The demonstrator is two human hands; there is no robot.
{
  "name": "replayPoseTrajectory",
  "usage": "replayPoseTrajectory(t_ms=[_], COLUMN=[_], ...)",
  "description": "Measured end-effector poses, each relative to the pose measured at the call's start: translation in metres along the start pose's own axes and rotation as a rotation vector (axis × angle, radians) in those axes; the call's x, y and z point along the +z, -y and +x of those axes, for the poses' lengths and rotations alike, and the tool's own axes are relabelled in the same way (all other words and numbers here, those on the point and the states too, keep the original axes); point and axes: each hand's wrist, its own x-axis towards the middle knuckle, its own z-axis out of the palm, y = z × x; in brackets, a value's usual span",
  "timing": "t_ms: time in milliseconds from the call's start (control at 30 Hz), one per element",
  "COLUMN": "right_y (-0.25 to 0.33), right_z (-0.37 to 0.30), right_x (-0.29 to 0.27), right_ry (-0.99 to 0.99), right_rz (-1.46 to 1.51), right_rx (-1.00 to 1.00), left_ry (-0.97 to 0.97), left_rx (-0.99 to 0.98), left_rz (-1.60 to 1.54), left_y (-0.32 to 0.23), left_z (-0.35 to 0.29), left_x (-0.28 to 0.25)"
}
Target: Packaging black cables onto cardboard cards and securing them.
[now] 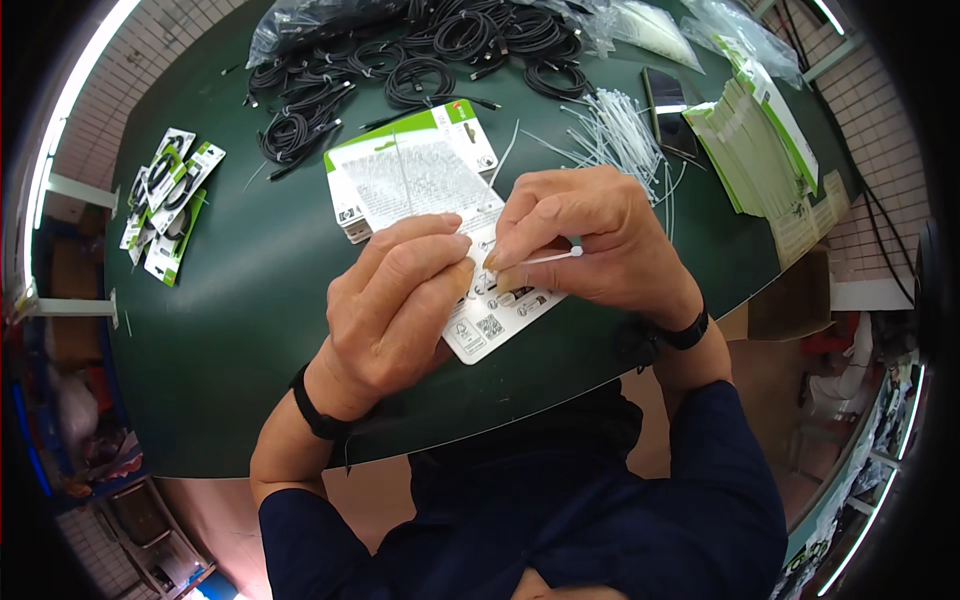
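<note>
My left hand (395, 305) grips the edge of a white printed packaging card (478, 345), its fingers curled over the card. A white cable tie (548, 258) is pinched between the thumb and fingers of my right hand (605, 235), its square head sticking out to the right. The tie's other end is hidden near my fingertips at the card's middle. Just beyond my hands lies a stack of white and green cards (345, 212), partly covered by the printed card. What lies under the held card is hidden.
Coiled black cables (420, 80) cover the far side of the green table (240, 370). Loose white cable ties (615, 130) lie beyond my right hand, beside a phone (668, 110). A row of green-edged cards (745, 140) stands far right. Carded cables (170, 200) are piled left.
</note>
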Motion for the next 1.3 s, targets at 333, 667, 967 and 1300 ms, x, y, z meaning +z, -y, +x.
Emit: replayPoseTrajectory(t_ms=[333, 667, 967, 1300], right_y=[0.008, -0.024, -0.031, -0.037], right_z=[0.000, 0.007, 0.001, 0.007], right_x=[-0.008, 0.001, 0.016, 0.039], right_ry=[0.210, 0.112, -0.446, -0.201], right_rz=[0.390, 0.757, 0.374, -0.659], right_rx=[0.215, 0.434, 0.166, -0.470], left_ry=[0.199, 0.019, -0.291, -0.415], left_rx=[-0.032, -0.503, -0.998, -1.136], left_rz=[0.173, -0.397, -0.918, -1.170], left_y=[-0.046, -0.032, 0.001, 0.014], left_z=[0.021, 0.002, -0.011, -0.022], left_x=[-0.026, 0.008, 0.020, 0.029])
